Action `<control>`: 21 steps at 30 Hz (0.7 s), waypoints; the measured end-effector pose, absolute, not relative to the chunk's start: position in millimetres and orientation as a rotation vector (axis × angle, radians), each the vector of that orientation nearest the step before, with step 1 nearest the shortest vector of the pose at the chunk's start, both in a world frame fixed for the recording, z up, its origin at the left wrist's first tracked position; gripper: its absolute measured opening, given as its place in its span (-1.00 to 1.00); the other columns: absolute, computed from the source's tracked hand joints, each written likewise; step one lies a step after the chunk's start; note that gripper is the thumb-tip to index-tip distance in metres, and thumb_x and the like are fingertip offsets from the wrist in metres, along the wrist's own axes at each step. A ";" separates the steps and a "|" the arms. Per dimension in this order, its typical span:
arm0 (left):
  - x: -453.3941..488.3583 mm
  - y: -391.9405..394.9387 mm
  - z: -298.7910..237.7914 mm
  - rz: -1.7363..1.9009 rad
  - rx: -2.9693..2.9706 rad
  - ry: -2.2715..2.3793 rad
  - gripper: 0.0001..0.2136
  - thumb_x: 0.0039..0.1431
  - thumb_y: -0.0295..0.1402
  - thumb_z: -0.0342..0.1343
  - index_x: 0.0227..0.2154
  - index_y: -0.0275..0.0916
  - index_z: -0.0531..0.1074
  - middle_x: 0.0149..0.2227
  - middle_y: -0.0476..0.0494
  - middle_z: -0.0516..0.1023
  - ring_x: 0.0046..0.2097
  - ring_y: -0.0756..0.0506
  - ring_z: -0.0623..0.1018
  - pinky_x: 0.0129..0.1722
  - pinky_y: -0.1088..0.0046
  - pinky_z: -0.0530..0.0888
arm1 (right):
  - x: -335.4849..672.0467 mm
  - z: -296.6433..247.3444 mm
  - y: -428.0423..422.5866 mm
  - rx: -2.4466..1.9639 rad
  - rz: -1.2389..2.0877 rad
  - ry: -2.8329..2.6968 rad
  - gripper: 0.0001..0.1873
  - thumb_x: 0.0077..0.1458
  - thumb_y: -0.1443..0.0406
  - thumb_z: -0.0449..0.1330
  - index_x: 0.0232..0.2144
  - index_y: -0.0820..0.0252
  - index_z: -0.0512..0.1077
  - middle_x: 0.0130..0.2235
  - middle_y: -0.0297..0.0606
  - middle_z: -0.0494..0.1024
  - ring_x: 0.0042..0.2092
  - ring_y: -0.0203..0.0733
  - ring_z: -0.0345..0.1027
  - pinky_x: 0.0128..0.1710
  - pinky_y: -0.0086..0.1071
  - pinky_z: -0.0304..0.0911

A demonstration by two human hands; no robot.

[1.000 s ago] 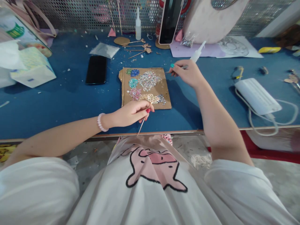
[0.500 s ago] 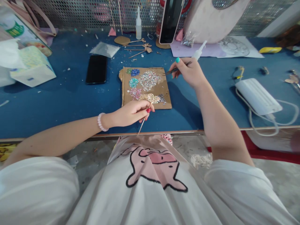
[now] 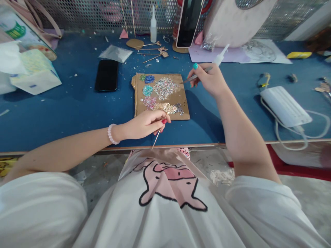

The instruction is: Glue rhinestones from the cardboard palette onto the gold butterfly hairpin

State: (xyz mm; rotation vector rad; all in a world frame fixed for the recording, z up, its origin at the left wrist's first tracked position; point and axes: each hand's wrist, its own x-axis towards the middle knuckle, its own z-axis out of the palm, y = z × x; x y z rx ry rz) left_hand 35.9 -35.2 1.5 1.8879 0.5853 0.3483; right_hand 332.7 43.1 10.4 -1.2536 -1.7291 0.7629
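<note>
A brown cardboard piece (image 3: 181, 115) lies on the blue table (image 3: 64, 110) with small heaps of rhinestones (image 3: 163, 88) in blue, teal, pink and silver. My left hand (image 3: 146, 124) is closed on a gold hairpin (image 3: 162, 119); its butterfly-shaped head rests over the cardboard's near edge and its pin points back at me. My right hand (image 3: 208, 80) is closed on metal tweezers (image 3: 192, 78) and also grips a white glue bottle (image 3: 218, 58). The tweezer tips hover at the cardboard's far right corner, beside the silver stones.
A black phone (image 3: 106, 75) lies left of the cardboard. More gold hairpins (image 3: 152, 51) and a glue bottle (image 3: 153, 26) stand at the back. A tissue box (image 3: 33, 72) sits far left, a white face mask (image 3: 284, 106) right. An upright phone (image 3: 188, 22) leans at the back.
My right hand lifted slightly, its thumb rose and the tweezers tilted, tips still by the cardboard's right corner. My left hand and the hairpin stayed put.
</note>
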 end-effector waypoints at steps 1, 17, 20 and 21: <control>35.9 -35.1 1.5 0.348 1.888 0.586 -0.85 0.39 -0.42 -0.07 -0.14 -0.25 0.40 -0.41 -0.01 0.50 -0.47 0.07 0.48 -0.41 0.54 0.46 | 333.0 10.3 43.3 -1.262 0.758 -1.730 -0.32 0.07 -0.39 0.12 -0.47 0.04 0.49 -0.57 -0.28 0.46 -0.49 -0.24 0.29 -0.30 -0.16 0.41; 40.8 -32.3 3.8 0.631 1.615 0.716 -0.83 0.40 -0.38 0.07 -0.33 -0.31 0.46 -0.40 -0.08 0.60 -0.45 0.07 0.61 -0.42 0.62 0.59 | 305.0 31.5 2.5 -1.172 0.823 -1.881 -0.30 0.02 -0.39 0.16 -0.43 0.11 0.51 -0.50 -0.24 0.48 -0.43 -0.20 0.44 -0.39 -0.24 0.48; 40.1 -31.6 1.9 0.656 1.612 0.703 -0.85 0.38 -0.39 0.11 -0.32 -0.32 0.49 -0.39 -0.07 0.62 -0.43 0.08 0.61 -0.41 0.63 0.61 | 298.3 34.6 -5.4 -1.157 0.851 -1.897 -0.32 0.01 -0.36 0.20 -0.45 0.12 0.50 -0.55 -0.27 0.45 -0.50 -0.27 0.37 -0.45 -0.30 0.43; 39.8 -31.4 1.2 0.655 1.614 0.703 -0.85 0.37 -0.38 0.13 -0.32 -0.32 0.50 -0.40 -0.06 0.62 -0.43 0.08 0.62 -0.40 0.63 0.61 | 296.1 34.9 -6.8 -1.116 0.859 -1.913 -0.32 0.01 -0.35 0.21 -0.47 0.14 0.49 -0.57 -0.30 0.43 -0.53 -0.31 0.34 -0.49 -0.34 0.40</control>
